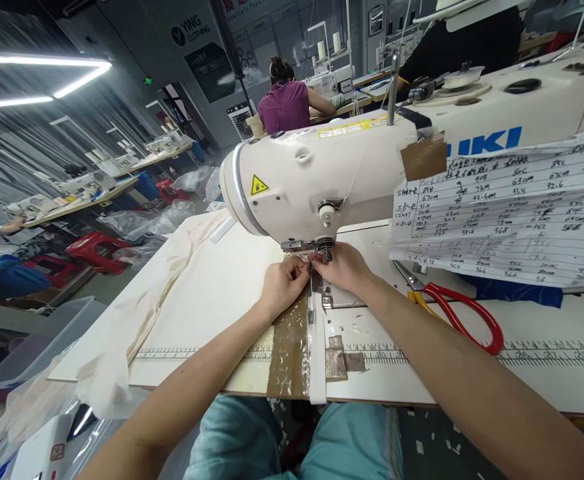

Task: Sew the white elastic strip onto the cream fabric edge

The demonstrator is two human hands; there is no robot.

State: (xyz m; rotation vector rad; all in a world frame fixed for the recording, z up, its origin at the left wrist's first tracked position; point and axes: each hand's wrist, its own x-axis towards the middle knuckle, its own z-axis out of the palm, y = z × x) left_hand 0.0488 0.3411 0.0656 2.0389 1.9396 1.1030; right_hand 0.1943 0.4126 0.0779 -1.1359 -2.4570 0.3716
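Note:
Both my hands meet beneath the head of a white sewing machine (282, 180), close to its needle area. My left hand (286, 283) is closed, thumb and fingertips pinched together just left of the presser foot. Against it, my right hand (341, 270) is pinched too, its fingertips partly behind the thread tension knob (326, 248). Whatever lies between the fingertips is too small to make out. A white fabric strip (317, 360) runs from below the hands toward me and over the table's front edge, beside brown tape (288, 353) stuck on the tabletop.
Red-handled scissors (465, 313) lie right of my right forearm. A handwritten paper sheet (502, 207) hangs from the machine arm. Thin beige fabric (159, 307) trails across the table's left side. A printed ruler (557, 353) follows the front edge. Another person (286, 103) sits ahead.

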